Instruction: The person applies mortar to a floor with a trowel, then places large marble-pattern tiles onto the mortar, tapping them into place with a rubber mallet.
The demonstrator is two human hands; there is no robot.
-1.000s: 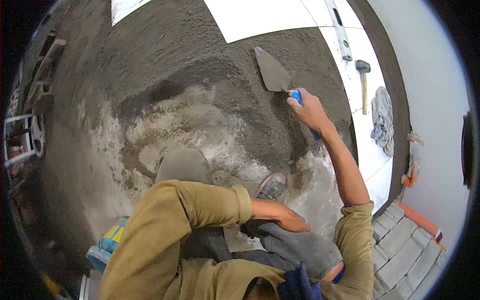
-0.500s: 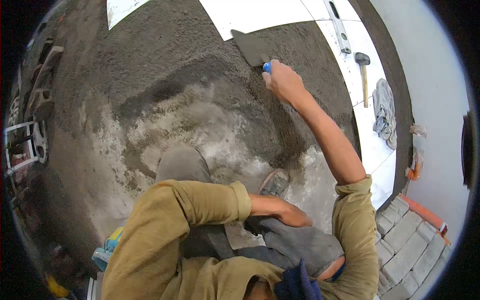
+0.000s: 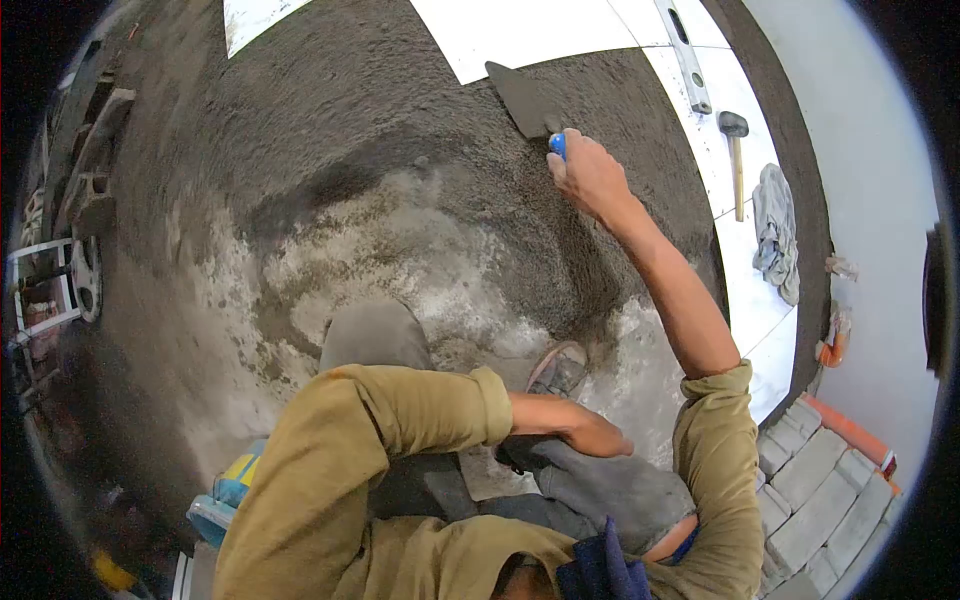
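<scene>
My right hand is wrapped round the blue handle of a pointed trowel. The blade lies flat over the dark wet mortar, its tip close to the corner of a white tile. My left hand rests across my right leg, fingers loosely stretched and partly hard to see, with nothing visible in it. Below the trowel the mortar gives way to a pale, bare patch of floor. My shoe stands at the edge of that patch.
On the right-hand tiles lie a spirit level, a mallet and a grey cloth. Stacked grey blocks and an orange pipe sit by the white wall. A white metal frame stands far left.
The trowel and my right hand have shifted slightly right and toward me across the mortar. The whole view has moved a little too. My left hand stays on my leg.
</scene>
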